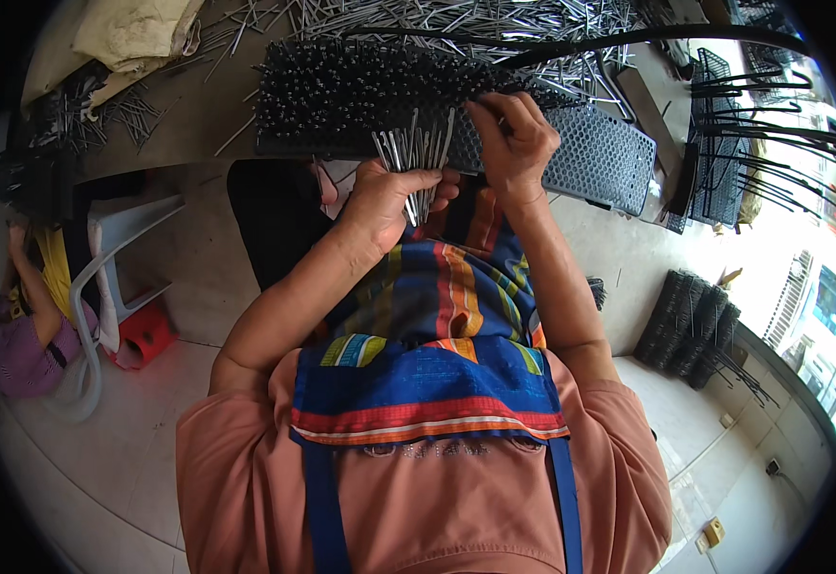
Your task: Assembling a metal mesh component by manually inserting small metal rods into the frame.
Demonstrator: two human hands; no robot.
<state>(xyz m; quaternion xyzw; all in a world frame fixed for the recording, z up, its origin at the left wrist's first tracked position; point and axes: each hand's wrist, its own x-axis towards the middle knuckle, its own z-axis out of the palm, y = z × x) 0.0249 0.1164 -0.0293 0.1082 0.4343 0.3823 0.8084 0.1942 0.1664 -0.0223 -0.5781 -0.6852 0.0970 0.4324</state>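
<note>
Thin, silver metal rods (418, 151) fanned out from the left hand (383, 199), gripped between thumb and fingers, ends jutting above and below. The right hand (517, 143) bunched its fingertips at a long, dark, perforated board (598, 158); whether they pinched anything, I cannot tell.

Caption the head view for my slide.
Left hand holds thin metal rods; right hand is at a partly filled, perforated dark tray.
</note>
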